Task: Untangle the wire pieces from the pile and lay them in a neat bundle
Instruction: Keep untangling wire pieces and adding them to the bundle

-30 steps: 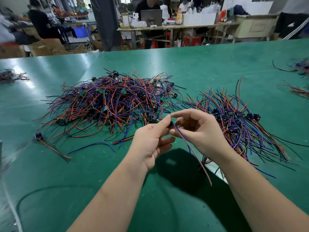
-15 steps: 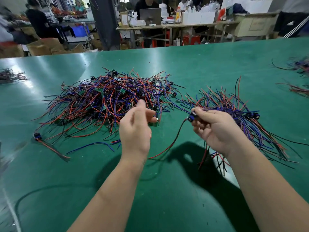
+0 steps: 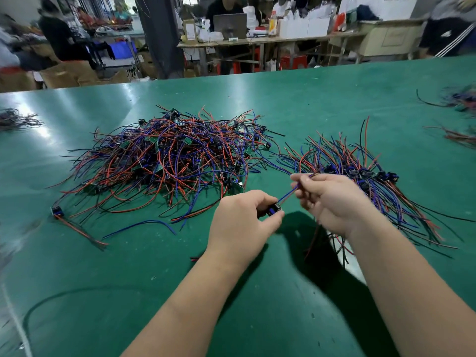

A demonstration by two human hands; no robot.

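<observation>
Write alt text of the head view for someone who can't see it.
Two bare hands hold one wire piece between them above a green table: the left hand pinches its black connector, the right hand its blue and red wires. A tangled pile lies behind the left hand, a neater bundle behind the right.
</observation>
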